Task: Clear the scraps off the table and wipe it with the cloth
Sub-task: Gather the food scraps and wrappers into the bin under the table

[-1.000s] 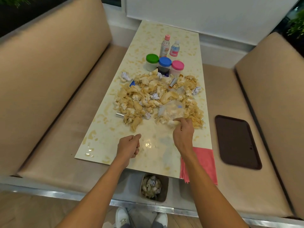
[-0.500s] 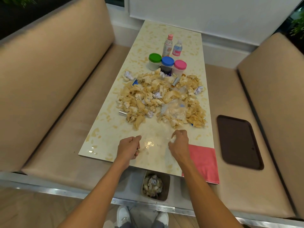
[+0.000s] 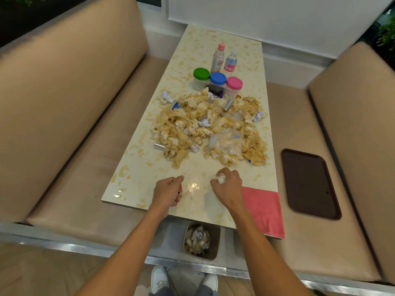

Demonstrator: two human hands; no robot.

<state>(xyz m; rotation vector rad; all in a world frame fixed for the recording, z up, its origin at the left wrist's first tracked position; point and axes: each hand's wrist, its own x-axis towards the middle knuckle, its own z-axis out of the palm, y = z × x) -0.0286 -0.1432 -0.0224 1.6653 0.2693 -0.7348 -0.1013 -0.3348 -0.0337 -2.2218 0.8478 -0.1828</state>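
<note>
Your right hand (image 3: pixel 227 189) has pulled back from the near edge of the scrap pile (image 3: pixel 192 124) to the bare near end of the table (image 3: pixel 136 167); its fingers are curled tight round one crumpled white scrap (image 3: pixel 220 179), which pokes out at the fingertips; the hand sits just left of the red cloth (image 3: pixel 264 208).

Your left hand (image 3: pixel 167 192) has barely shifted; it is over the near table edge in a closed fist, thumb on top; can't tell whether anything is inside it.

The pile is mid-table, well apart from both hands: chips, balled paper, a clear plastic bag (image 3: pixel 226 144) on its near right part, a foil roll (image 3: pixel 159 146) at its left edge.

The cloth lies flat on the near right corner and hangs over the near edge.

The bin (image 3: pixel 213 251) stands on the floor under that edge, between your forearms, with scraps already in it.

Past the pile: green-lid jar (image 3: pixel 201 74), blue-lid jar (image 3: pixel 217 78) and pink-lid jar (image 3: pixel 234 83) in a row touching its far side; two bottles (image 3: pixel 218 55) upright behind them.

A dark tray (image 3: pixel 310 182) lies on the right bench seat (image 3: pixel 299 242).
</note>
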